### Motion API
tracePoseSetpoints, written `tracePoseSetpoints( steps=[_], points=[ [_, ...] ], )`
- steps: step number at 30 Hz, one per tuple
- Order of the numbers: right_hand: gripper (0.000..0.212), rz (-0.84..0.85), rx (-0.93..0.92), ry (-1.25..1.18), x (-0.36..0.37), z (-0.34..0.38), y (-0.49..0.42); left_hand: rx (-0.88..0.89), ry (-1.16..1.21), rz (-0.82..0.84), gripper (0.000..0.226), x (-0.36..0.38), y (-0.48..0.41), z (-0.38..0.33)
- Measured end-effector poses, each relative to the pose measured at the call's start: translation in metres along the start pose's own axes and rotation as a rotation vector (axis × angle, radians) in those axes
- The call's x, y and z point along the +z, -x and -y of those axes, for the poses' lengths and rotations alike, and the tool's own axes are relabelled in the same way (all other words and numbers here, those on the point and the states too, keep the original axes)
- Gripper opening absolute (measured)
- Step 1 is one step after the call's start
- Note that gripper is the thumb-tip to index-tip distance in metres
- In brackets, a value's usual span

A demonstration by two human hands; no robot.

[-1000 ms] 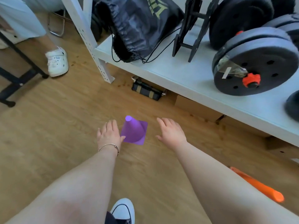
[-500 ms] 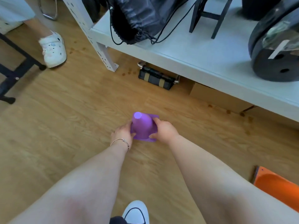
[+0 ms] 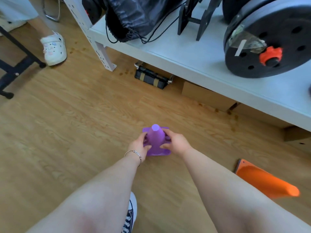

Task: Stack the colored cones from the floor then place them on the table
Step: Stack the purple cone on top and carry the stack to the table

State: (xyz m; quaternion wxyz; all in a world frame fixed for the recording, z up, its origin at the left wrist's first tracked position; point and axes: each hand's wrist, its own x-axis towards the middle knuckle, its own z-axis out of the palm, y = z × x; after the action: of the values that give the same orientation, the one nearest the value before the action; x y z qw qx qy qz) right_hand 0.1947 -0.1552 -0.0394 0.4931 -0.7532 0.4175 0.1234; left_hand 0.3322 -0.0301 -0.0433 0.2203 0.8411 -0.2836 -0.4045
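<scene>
A purple cone [image 3: 155, 140] with a square base stands upright on the wooden floor in front of me. My left hand [image 3: 140, 146] grips its left side and my right hand [image 3: 176, 142] grips its right side, fingers wrapped around the body just above the base. An orange cone [image 3: 264, 179] lies on its side on the floor at the right, tip pointing right. The white table [image 3: 193, 59] runs along the back right.
On the table lie a black drawstring bag [image 3: 134, 15], a black stand [image 3: 196, 19] and black weight plates [image 3: 267, 46]. Under it sit a black strapped item [image 3: 152, 78] and cardboard boxes [image 3: 207, 96]. Another person's white shoe [image 3: 53, 47] stands at the far left. My shoe [image 3: 130, 214] is below.
Both hands went from open beside the purple cone to closed around it. The view has shifted, so the orange cone shows more fully at the right.
</scene>
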Motion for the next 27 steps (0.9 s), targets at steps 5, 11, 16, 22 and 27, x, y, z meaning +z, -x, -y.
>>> tracePoseSetpoints(
  steps=[5, 11, 16, 22, 27],
  points=[
    [0.076, -0.022, -0.005, -0.022, -0.019, -0.034, 0.04, 0.052, -0.036, 0.031, 0.059, 0.032, 0.024, -0.024],
    [0.07, -0.088, 0.007, -0.04, -0.056, -0.068, 0.09, 0.154, -0.011, 0.055, 0.059, 0.063, 0.054, -0.072],
    [0.071, -0.185, -0.021, -0.063, -0.107, -0.077, 0.136, 0.233, -0.009, 0.036, 0.06, 0.076, 0.085, -0.127],
    [0.072, -0.294, -0.042, -0.014, -0.164, -0.087, 0.188, 0.323, -0.006, 0.021, 0.056, 0.086, 0.12, -0.19],
    [0.07, -0.4, -0.055, 0.001, -0.199, -0.104, 0.237, 0.417, -0.047, 0.046, 0.056, 0.098, 0.145, -0.242]
  ],
)
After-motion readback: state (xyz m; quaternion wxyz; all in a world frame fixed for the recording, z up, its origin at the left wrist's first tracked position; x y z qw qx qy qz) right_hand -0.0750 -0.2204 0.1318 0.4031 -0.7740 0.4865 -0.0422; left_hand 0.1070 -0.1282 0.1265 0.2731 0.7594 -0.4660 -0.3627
